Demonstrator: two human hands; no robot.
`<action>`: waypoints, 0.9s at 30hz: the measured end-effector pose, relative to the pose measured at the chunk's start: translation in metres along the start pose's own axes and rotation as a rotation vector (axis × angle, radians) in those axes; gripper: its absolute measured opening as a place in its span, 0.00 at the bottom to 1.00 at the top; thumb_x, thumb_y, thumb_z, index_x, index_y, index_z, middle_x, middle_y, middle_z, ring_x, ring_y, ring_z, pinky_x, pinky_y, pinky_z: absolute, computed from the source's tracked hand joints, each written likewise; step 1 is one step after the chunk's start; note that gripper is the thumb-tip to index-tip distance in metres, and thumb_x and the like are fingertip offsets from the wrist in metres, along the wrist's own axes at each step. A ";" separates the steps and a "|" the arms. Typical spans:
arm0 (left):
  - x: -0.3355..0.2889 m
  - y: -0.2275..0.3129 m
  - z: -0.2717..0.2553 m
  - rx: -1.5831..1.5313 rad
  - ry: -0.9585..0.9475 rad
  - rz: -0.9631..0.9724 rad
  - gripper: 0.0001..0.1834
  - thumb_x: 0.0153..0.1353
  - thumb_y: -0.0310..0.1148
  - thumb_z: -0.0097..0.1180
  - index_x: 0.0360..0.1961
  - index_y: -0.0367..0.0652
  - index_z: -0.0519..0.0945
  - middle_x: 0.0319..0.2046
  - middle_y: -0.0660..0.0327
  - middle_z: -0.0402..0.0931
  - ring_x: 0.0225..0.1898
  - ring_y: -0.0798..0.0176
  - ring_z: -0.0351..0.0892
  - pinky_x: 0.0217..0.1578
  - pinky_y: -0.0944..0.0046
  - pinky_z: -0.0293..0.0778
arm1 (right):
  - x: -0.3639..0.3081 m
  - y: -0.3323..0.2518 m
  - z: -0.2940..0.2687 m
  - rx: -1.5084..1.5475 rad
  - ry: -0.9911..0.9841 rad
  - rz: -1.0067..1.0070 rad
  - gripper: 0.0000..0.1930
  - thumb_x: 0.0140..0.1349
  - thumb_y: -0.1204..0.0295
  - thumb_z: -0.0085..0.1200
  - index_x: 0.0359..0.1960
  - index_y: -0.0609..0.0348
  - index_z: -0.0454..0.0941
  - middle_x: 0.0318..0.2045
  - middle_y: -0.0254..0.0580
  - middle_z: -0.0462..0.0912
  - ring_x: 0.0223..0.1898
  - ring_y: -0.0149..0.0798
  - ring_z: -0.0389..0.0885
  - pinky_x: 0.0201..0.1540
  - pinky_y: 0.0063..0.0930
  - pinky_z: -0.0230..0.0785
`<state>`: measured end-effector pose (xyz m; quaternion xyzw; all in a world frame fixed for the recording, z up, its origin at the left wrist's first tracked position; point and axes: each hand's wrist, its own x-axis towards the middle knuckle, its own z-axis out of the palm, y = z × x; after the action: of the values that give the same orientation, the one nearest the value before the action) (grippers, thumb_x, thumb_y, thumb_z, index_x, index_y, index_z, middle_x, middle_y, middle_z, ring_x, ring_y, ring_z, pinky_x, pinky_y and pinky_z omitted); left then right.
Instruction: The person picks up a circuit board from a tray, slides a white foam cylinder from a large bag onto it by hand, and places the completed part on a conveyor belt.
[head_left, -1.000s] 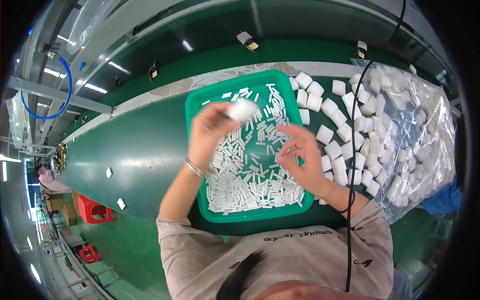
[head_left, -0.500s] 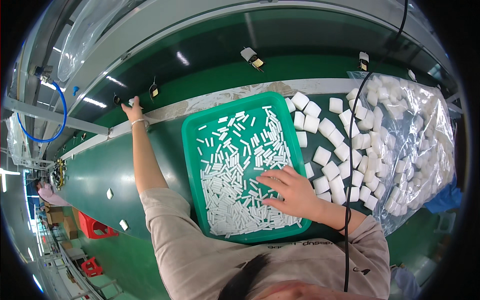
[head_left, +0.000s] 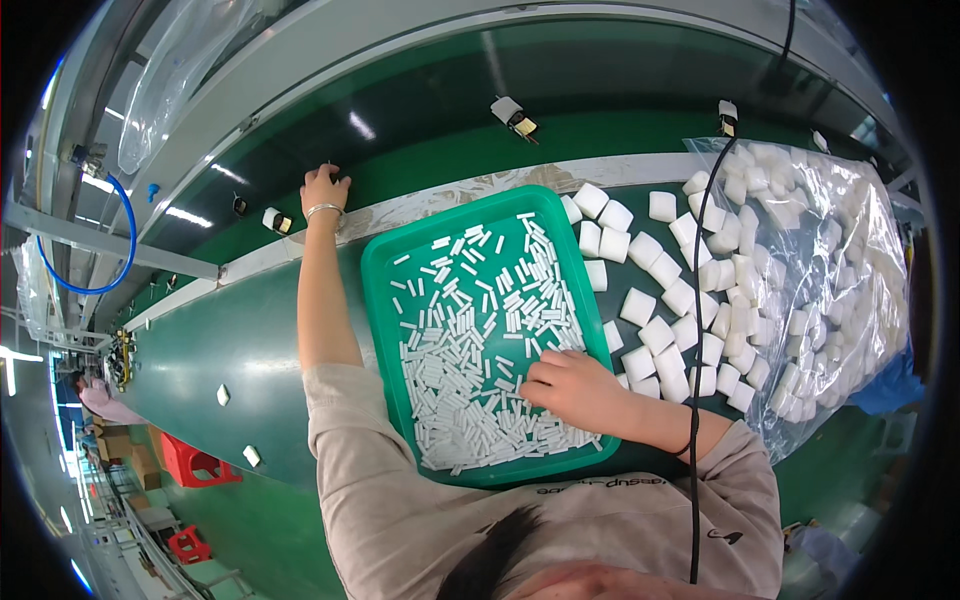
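My left hand (head_left: 325, 190) is stretched out at the belt's near edge. Its fingers curl together where a small black device stood, and they hide what is between them. Just left of it lies a device with a white block on it (head_left: 278, 220). In front of me, a green tray (head_left: 378, 330) holds many short white sticks (head_left: 450, 400). Over the tray's right part, my right hand (head_left: 565, 388) has its fingers bent closed with the tips down among the sticks. Whatever they pinch is too small or hidden to make out.
White rounded blocks (head_left: 655, 335) lie loose right of the tray, spilling from a clear plastic bag (head_left: 840, 290). A black cable (head_left: 697, 450) hangs over them. More devices (head_left: 515, 118) sit on the green belt (head_left: 430, 120). Two white pieces (head_left: 223, 394) lie on the bench at left.
My left hand has moved right, from one device to another, leaving a white block on the first. My right hand's fingers, spread before, have curled closed over the sticks.
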<state>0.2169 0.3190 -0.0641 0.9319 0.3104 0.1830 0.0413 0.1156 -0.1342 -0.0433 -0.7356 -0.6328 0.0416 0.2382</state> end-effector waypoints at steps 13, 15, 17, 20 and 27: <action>-0.094 0.086 -0.094 -1.600 -0.438 -0.269 0.12 0.55 0.27 0.50 0.39 0.48 0.64 0.35 0.60 0.72 0.33 0.64 0.74 0.29 0.65 0.72 | 0.000 0.000 -0.017 0.994 0.411 0.403 0.08 0.52 0.79 0.54 0.35 0.65 0.73 0.31 0.41 0.78 0.30 0.28 0.78 0.32 0.18 0.71; -0.141 0.110 -0.110 -1.489 -0.505 -0.094 0.11 0.55 0.25 0.49 0.37 0.46 0.62 0.36 0.57 0.73 0.32 0.65 0.75 0.28 0.70 0.71 | -0.004 0.005 -0.015 1.063 0.516 0.415 0.11 0.52 0.80 0.53 0.39 0.66 0.74 0.34 0.42 0.78 0.29 0.29 0.78 0.32 0.17 0.71; -0.193 0.129 -0.135 -1.380 -0.559 -0.012 0.13 0.54 0.21 0.50 0.36 0.44 0.61 0.38 0.53 0.73 0.33 0.66 0.76 0.28 0.73 0.70 | -0.005 0.008 -0.017 1.136 0.548 0.446 0.10 0.52 0.81 0.53 0.37 0.67 0.75 0.33 0.43 0.78 0.30 0.29 0.77 0.32 0.18 0.71; -0.249 0.138 -0.143 -1.436 -0.564 0.078 0.16 0.50 0.17 0.53 0.37 0.40 0.62 0.41 0.51 0.73 0.35 0.67 0.75 0.35 0.72 0.72 | 0.002 0.011 -0.031 1.193 0.607 0.477 0.08 0.51 0.83 0.53 0.34 0.67 0.77 0.33 0.43 0.77 0.30 0.30 0.76 0.31 0.17 0.71; -0.274 0.145 -0.136 -1.458 -0.575 0.132 0.16 0.49 0.19 0.55 0.40 0.36 0.69 0.40 0.54 0.74 0.41 0.66 0.74 0.41 0.70 0.70 | 0.001 0.013 -0.053 1.053 0.683 0.357 0.08 0.50 0.84 0.52 0.34 0.66 0.78 0.31 0.41 0.74 0.29 0.29 0.75 0.30 0.16 0.71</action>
<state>0.0460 0.0344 0.0035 0.6971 0.0330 0.0943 0.7100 0.1470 -0.1504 -0.0013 -0.5861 -0.2845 0.1490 0.7439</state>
